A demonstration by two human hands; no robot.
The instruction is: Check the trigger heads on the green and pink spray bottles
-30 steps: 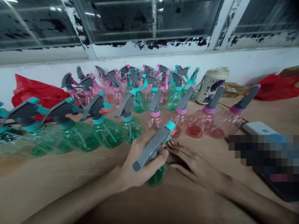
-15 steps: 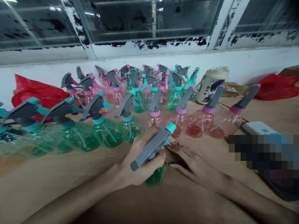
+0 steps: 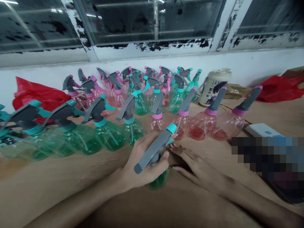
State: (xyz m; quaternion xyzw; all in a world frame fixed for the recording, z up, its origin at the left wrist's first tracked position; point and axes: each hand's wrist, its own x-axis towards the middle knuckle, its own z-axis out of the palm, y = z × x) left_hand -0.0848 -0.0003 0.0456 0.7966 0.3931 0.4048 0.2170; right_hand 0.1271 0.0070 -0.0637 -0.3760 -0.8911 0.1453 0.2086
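only slight movement since the earlier frame: the grey plastic spray head (image 3: 153,152) with its turquoise nozzle cap (image 3: 171,128) has changed tilt a little; the standing bottles keep their places. left hand (image 3: 142,163): grip closed around the neck of the rounded, translucent green plastic bottle (image 3: 158,182), positioned at centre front; base contact with the tan worktop (image 3: 71,180) cannot be confirmed. right hand (image 3: 198,167): rests just beside it, palm down, fingers loosely spread, nothing visibly held. step in hand, as judged: steadying the bottle by its neck; trigger position cannot be determined. next move, as judged: maintain the neck hold, keep clear of the pink translucent plastic bottles (image 3: 198,128) just behind.
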